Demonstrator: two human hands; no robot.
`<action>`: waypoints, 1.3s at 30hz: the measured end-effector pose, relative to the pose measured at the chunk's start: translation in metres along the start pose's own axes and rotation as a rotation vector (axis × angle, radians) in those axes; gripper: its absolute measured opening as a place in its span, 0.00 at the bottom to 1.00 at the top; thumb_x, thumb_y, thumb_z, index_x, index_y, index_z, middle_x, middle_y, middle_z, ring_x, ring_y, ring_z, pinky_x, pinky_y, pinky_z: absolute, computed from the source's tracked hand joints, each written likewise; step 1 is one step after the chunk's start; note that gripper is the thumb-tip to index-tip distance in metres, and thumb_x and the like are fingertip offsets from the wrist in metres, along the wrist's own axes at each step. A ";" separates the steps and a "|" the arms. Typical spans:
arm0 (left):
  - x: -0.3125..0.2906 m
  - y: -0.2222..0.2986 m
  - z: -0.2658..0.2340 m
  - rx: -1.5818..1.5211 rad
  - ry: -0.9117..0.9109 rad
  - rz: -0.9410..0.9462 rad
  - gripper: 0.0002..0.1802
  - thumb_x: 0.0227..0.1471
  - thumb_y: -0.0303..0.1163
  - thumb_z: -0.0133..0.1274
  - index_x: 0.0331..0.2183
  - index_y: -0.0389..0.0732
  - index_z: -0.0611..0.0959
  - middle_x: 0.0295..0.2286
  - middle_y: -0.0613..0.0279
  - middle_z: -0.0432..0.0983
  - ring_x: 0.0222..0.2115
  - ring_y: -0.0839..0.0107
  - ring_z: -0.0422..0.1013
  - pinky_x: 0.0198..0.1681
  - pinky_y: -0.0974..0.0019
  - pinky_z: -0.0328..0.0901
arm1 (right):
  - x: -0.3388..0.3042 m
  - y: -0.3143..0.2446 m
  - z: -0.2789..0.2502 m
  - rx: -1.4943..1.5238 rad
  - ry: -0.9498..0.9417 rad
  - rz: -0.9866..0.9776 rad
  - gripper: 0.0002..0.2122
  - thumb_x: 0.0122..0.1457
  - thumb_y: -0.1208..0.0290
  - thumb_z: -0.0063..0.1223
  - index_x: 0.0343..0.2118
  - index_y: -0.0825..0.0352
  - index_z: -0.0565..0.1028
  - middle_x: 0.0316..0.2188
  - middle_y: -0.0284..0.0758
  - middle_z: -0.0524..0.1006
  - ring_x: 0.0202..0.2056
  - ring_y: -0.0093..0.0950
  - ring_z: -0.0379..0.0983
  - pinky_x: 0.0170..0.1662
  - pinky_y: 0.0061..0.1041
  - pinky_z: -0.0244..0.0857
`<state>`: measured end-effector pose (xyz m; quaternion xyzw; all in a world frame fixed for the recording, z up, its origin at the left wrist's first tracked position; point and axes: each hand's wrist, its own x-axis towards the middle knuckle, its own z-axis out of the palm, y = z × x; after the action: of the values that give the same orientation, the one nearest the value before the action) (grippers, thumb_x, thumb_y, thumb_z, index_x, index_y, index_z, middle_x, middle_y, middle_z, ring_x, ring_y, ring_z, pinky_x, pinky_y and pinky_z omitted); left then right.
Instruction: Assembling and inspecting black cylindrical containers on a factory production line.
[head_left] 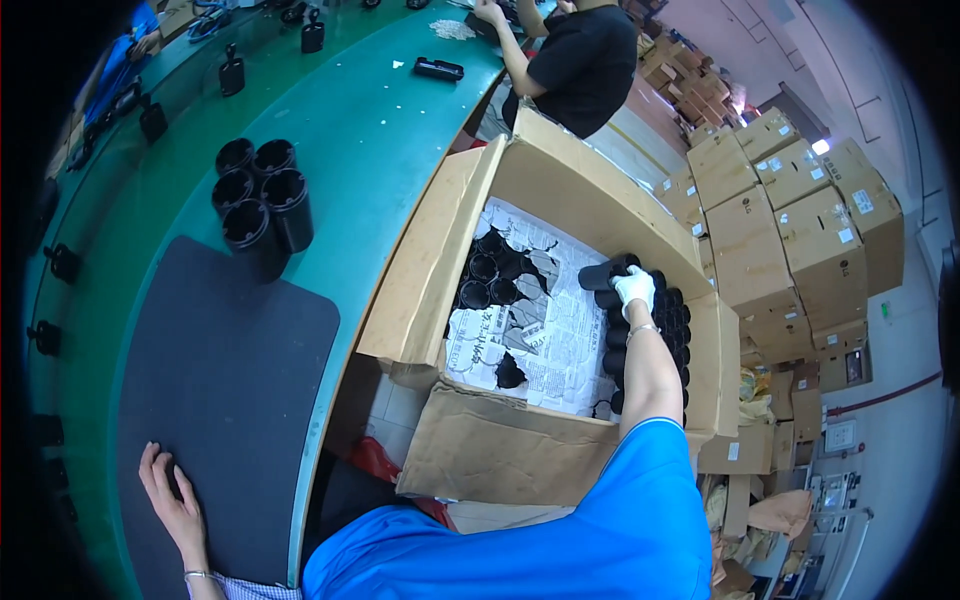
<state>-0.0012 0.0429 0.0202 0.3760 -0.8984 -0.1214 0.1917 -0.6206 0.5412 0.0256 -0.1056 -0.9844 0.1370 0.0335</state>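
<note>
My left hand, bare, lies on the dark mat with its fingers apart and nothing in them. My right hand, in a white glove, reaches into a large open cardboard box on my right. Its fingers close around a black cylindrical cup, which is tilted onto its side. Under and beside that hand, several more black cylinders are packed along the box's right side. Torn newspaper covers a lower layer, and black round rims show through the gaps.
Several upright black cups stand in a cluster on the green table, beyond the mat. A green conveyor belt on the left carries spaced black parts. A person in black works beyond the box. Stacked cartons fill the right background.
</note>
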 end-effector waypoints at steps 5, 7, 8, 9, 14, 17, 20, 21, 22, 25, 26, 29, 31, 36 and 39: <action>0.001 0.004 0.003 -0.019 0.003 0.007 0.12 0.54 0.23 0.45 0.43 0.37 0.73 0.52 0.55 0.63 0.54 0.56 0.61 0.56 0.59 0.58 | -0.024 0.007 -0.028 0.037 0.069 -0.042 0.21 0.42 0.69 0.60 0.43 0.66 0.77 0.41 0.41 0.78 0.39 0.38 0.75 0.45 0.29 0.67; 0.000 0.002 0.003 -0.025 0.008 0.017 0.12 0.54 0.23 0.46 0.43 0.37 0.73 0.52 0.55 0.63 0.54 0.57 0.61 0.56 0.59 0.58 | -0.022 0.008 -0.049 0.044 0.132 -0.075 0.18 0.43 0.67 0.60 0.40 0.64 0.79 0.39 0.41 0.78 0.37 0.40 0.75 0.45 0.31 0.68; 0.000 0.002 0.003 -0.026 0.013 0.020 0.12 0.54 0.23 0.46 0.43 0.37 0.73 0.52 0.55 0.64 0.54 0.57 0.61 0.56 0.59 0.58 | -0.023 0.003 -0.063 0.117 0.163 -0.114 0.19 0.44 0.69 0.59 0.42 0.68 0.77 0.39 0.40 0.78 0.37 0.37 0.75 0.44 0.29 0.68; 0.000 0.002 0.003 -0.029 0.018 0.023 0.12 0.54 0.23 0.46 0.43 0.37 0.73 0.52 0.55 0.64 0.54 0.57 0.61 0.56 0.59 0.59 | -0.027 -0.001 -0.074 0.190 0.195 -0.155 0.19 0.46 0.71 0.58 0.43 0.71 0.75 0.38 0.39 0.79 0.36 0.34 0.75 0.42 0.27 0.68; 0.001 0.001 0.006 -0.055 0.031 0.037 0.12 0.54 0.23 0.46 0.42 0.38 0.74 0.52 0.55 0.64 0.53 0.57 0.62 0.56 0.60 0.59 | -0.037 -0.006 -0.116 1.660 -0.289 -0.125 0.18 0.52 0.66 0.53 0.46 0.67 0.74 0.41 0.41 0.77 0.40 0.37 0.75 0.45 0.36 0.68; -0.004 -0.001 0.004 -0.074 0.033 -0.001 0.12 0.54 0.24 0.46 0.42 0.37 0.73 0.52 0.55 0.63 0.54 0.57 0.61 0.56 0.59 0.58 | -0.091 -0.071 -0.118 1.875 -0.465 -0.167 0.16 0.55 0.67 0.51 0.46 0.66 0.72 0.38 0.40 0.78 0.39 0.34 0.75 0.43 0.34 0.69; -0.001 0.002 0.002 -0.110 0.040 -0.025 0.11 0.55 0.25 0.46 0.42 0.37 0.73 0.52 0.56 0.63 0.54 0.56 0.61 0.57 0.59 0.58 | -0.112 -0.106 -0.110 1.999 -0.835 -0.376 0.15 0.58 0.67 0.49 0.47 0.65 0.70 0.36 0.38 0.78 0.39 0.31 0.75 0.42 0.34 0.72; 0.002 0.006 0.002 -0.129 0.046 -0.004 0.11 0.54 0.24 0.46 0.41 0.37 0.74 0.51 0.56 0.63 0.54 0.56 0.61 0.56 0.59 0.58 | -0.101 -0.105 -0.099 1.884 -1.033 -0.561 0.16 0.59 0.66 0.49 0.48 0.65 0.69 0.38 0.39 0.77 0.40 0.31 0.75 0.43 0.36 0.72; 0.001 0.008 -0.001 -0.134 0.052 0.005 0.11 0.53 0.23 0.47 0.41 0.37 0.74 0.51 0.55 0.64 0.54 0.56 0.61 0.56 0.59 0.59 | -0.112 -0.122 -0.095 1.872 -1.061 -0.570 0.16 0.59 0.66 0.49 0.48 0.65 0.69 0.38 0.39 0.77 0.40 0.31 0.75 0.43 0.36 0.72; 0.001 0.012 -0.008 -0.144 0.073 -0.008 0.11 0.51 0.21 0.48 0.39 0.37 0.74 0.49 0.55 0.64 0.54 0.57 0.61 0.55 0.59 0.60 | -0.158 -0.176 -0.078 1.692 -0.769 -0.600 0.20 0.55 0.65 0.51 0.51 0.62 0.68 0.48 0.39 0.74 0.49 0.34 0.70 0.59 0.38 0.58; 0.001 0.014 -0.010 -0.152 0.074 0.002 0.11 0.50 0.21 0.49 0.39 0.37 0.74 0.49 0.55 0.64 0.54 0.56 0.61 0.55 0.59 0.60 | -0.175 -0.196 -0.079 1.746 -0.906 -0.647 0.20 0.55 0.65 0.52 0.51 0.61 0.68 0.48 0.38 0.74 0.49 0.34 0.70 0.59 0.38 0.58; 0.004 0.018 -0.015 -0.188 0.072 0.045 0.11 0.48 0.21 0.50 0.37 0.37 0.74 0.48 0.55 0.65 0.54 0.55 0.61 0.55 0.58 0.60 | -0.221 -0.241 -0.085 1.879 -1.319 -0.760 0.20 0.55 0.65 0.52 0.52 0.60 0.69 0.48 0.37 0.74 0.50 0.33 0.70 0.59 0.38 0.57; 0.005 0.017 -0.017 -0.213 0.076 0.027 0.11 0.47 0.21 0.50 0.37 0.37 0.74 0.47 0.55 0.65 0.53 0.55 0.61 0.54 0.58 0.60 | -0.240 -0.263 -0.080 1.882 -1.362 -0.723 0.20 0.55 0.65 0.52 0.52 0.61 0.69 0.48 0.37 0.74 0.50 0.33 0.70 0.59 0.38 0.57; 0.005 0.010 -0.021 -0.297 0.083 0.020 0.12 0.44 0.21 0.53 0.36 0.37 0.74 0.46 0.54 0.65 0.53 0.54 0.61 0.54 0.57 0.60 | -0.276 -0.309 -0.071 1.862 -1.487 -0.613 0.20 0.57 0.64 0.52 0.52 0.61 0.69 0.48 0.36 0.73 0.50 0.33 0.69 0.60 0.38 0.56; 0.005 0.008 -0.024 -0.340 0.088 0.056 0.13 0.43 0.21 0.54 0.36 0.38 0.74 0.46 0.53 0.65 0.53 0.54 0.61 0.54 0.57 0.61 | -0.295 -0.329 -0.068 1.710 -1.591 -0.661 0.19 0.61 0.62 0.48 0.54 0.61 0.66 0.49 0.33 0.72 0.51 0.32 0.67 0.62 0.40 0.53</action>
<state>0.0011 0.0426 0.0457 0.3179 -0.8659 -0.2497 0.2947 -0.3922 0.1860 0.1709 0.3205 -0.3011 0.7540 -0.4880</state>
